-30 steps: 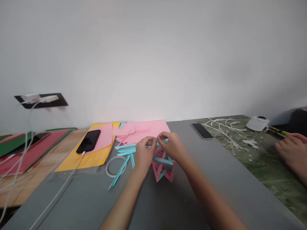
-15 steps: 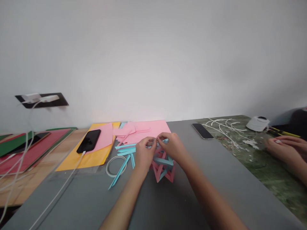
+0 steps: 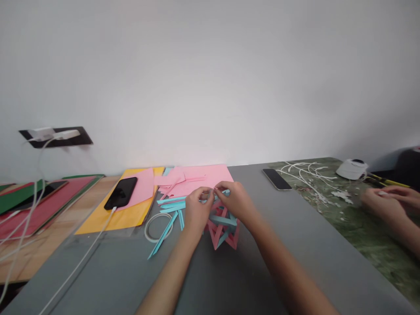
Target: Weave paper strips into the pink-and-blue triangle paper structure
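A pink and light-blue folded-paper model [image 3: 223, 225], built of interlocking strips, sits at the middle of the grey table below my fingers. My left hand [image 3: 199, 208] pinches at the model's top from the left. Opposite it, my right hand [image 3: 232, 199] pinches at the same spot, fingertips almost meeting. The exact bit of paper between the fingers is hidden. Left of the model lie several folded light-blue paper strips [image 3: 162, 236], partly behind my left hand. A roll of tape [image 3: 151, 229] rests under one strip.
Pink paper sheets [image 3: 210, 173] lie behind the hands. A black phone [image 3: 121, 192] on a yellow folder [image 3: 90, 223] is plugged into a white cable. Another phone [image 3: 277, 179] lies to the right. Another person's hands [image 3: 387, 203] work beside white strips [image 3: 305, 173] on a green surface.
Both my hands stay at the model's top, nearly still. The whole view has shifted very slightly. The other person's hands have moved a little.
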Tool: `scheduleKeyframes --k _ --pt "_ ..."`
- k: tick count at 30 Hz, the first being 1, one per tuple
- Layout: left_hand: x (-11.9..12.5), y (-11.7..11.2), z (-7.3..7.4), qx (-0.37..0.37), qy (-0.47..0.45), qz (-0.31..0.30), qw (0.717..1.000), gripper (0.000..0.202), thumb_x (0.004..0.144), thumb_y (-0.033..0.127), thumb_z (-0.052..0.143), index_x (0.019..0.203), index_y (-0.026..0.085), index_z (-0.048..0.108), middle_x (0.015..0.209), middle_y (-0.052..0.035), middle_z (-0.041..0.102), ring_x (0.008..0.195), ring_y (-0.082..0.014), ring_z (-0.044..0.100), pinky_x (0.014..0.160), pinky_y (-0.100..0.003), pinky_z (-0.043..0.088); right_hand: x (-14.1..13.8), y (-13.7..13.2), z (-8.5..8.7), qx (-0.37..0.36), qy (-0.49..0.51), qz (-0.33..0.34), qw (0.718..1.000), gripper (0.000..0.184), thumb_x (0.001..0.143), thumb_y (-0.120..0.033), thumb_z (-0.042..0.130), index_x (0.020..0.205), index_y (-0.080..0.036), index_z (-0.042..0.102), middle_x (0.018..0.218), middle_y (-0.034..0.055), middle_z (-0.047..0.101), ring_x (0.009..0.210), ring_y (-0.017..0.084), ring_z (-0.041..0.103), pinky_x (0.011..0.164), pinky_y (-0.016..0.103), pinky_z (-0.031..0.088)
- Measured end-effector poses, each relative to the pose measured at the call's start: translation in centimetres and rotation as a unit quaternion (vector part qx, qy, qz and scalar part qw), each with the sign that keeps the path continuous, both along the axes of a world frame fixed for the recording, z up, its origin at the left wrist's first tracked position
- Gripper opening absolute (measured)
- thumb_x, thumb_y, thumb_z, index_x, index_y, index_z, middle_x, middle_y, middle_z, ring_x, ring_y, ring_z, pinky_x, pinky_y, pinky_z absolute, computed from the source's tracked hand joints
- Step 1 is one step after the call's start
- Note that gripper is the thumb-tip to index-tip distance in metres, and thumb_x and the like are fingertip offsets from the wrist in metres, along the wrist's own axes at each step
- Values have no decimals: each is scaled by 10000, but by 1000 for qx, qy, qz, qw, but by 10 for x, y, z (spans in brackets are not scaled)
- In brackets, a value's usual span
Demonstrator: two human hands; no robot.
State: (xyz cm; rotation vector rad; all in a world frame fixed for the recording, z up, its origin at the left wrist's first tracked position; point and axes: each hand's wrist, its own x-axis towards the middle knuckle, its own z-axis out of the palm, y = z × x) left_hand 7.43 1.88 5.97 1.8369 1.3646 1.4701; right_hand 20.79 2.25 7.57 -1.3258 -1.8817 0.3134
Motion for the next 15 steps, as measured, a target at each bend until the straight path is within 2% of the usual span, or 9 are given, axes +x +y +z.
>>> scheduleKeyframes --k 10,15 --pt "-1 1 -1 -2 8 -2 1000 112 738 250 579 766 178 659 707 -26 683 629 -144 634 622 -253 503 -2 -2 1 6 -13 -9 1000 151 786 -199 525 770 -210 675 747 31 706 737 166 636 693 258 442" --pt "-1 1 -1 -7 22 -1 1000 111 739 244 574 762 172 656 717 -30 683 637 -144 636 600 -240 493 -1 0 0 11 -37 12 999 180 802 -188 509 803 -217 687 787 32 713 760 172 638 720 266 434"
